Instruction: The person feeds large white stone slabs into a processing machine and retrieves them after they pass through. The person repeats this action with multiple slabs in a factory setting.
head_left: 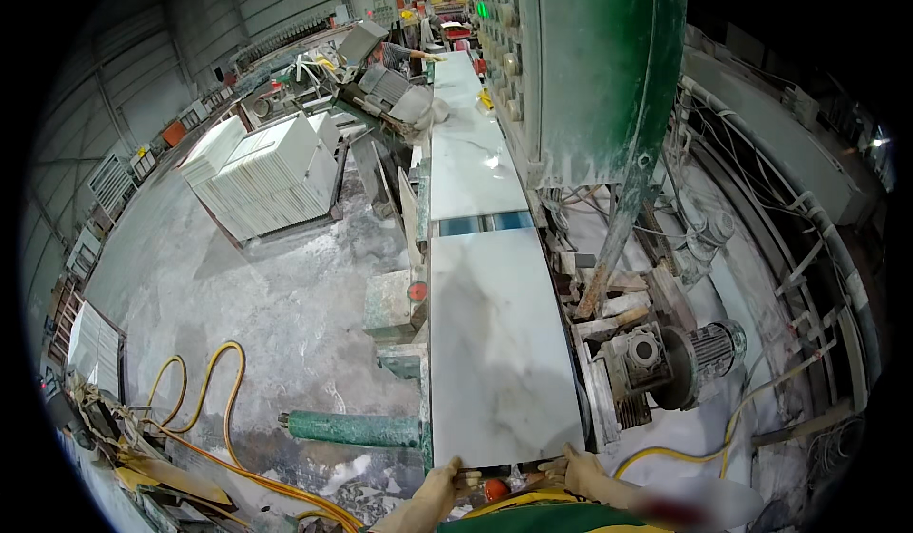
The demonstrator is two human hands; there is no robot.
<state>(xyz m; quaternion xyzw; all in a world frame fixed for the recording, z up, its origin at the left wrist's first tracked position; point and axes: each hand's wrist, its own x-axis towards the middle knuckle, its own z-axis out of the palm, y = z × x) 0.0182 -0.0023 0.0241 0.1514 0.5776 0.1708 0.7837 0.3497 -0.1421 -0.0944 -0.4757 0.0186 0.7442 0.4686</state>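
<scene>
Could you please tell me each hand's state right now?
Left hand: at the near left corner of the nearer white slab; grip cannot be told.
Right hand: at its near right corner; grip unclear.

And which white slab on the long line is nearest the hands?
The front slab: the left hand and right hand are at its near edge. The next slab lies beyond the blue strips, farther away.

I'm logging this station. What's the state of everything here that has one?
Near marbled slab: lying flat
Far marbled slab: lying flat
Left hand: touching near marbled slab
Right hand: touching near marbled slab
Green indicator light: lit
Left yellow hose: looped
Motor: running or stopped unclear
White slabs: stacked
</scene>
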